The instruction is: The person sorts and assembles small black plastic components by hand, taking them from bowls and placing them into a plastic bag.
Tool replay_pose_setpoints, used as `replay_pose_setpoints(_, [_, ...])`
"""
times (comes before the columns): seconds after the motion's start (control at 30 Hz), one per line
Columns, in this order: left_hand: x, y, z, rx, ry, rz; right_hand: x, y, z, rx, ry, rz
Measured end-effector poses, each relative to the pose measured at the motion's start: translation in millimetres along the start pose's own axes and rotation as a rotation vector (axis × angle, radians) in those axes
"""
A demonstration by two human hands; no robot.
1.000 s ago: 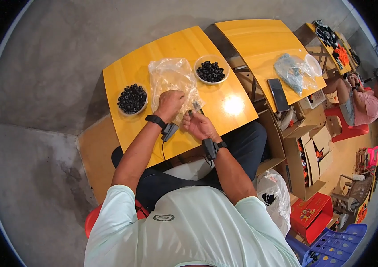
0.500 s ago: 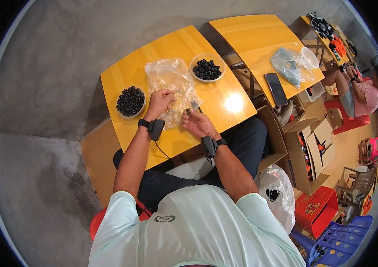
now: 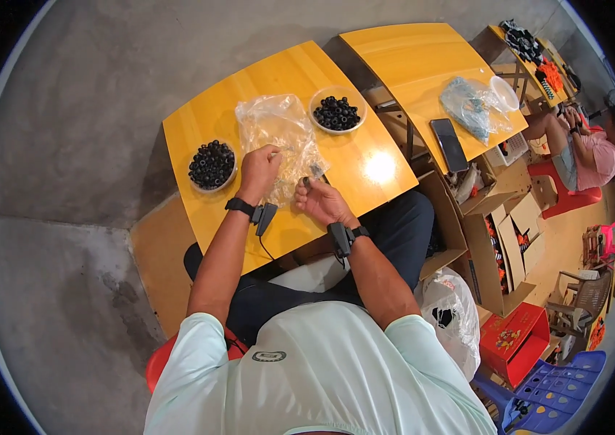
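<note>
My left hand [image 3: 260,171] is over the clear plastic bag [image 3: 267,116] on the yellow table [image 3: 278,69]. Its fingers are curled in a pinch, and whatever they hold is too small to make out. By the bag's near right edge, my right hand [image 3: 324,201] is closed with a small dark piece [image 3: 306,182] at the fingertips; its kind cannot be told. Left of my hands stands a clear round tub of small black ring-shaped parts [image 3: 212,164]. A second such tub [image 3: 360,122] sits at the far right, with similar black parts [image 3: 336,113] inside.
A second yellow table [image 3: 409,51] at the right bears a phone [image 3: 449,145], a bag of bluish pieces [image 3: 465,109] and a white tub [image 3: 503,94]. Open cardboard boxes [image 3: 478,246] stand beside my right leg. Another person [image 3: 590,148] sits farther right.
My left hand and wrist have rolled over, so more of the back of the hand shows. My right hand stays nearly still.
</note>
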State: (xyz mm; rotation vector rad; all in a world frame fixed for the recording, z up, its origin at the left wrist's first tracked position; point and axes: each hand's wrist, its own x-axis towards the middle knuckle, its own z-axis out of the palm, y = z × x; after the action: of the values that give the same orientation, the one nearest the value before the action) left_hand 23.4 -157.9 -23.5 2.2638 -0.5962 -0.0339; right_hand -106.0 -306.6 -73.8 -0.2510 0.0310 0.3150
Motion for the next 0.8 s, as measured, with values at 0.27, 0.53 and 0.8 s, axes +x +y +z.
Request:
replay_pose_setpoints(0.27, [20,7,7,0.206,-0.100,0.098,1,1,0,0.009,-0.006,-0.015])
replay_pose_setpoints(0.53, [28,6,18,0.416,-0.177,0.173,2,1,1,0.009,-0.036,0.007])
replay_pose_setpoints(0.8, [-6,43,-18,0.148,0.021,0.311,2,1,3,0.017,0.052,-0.028])
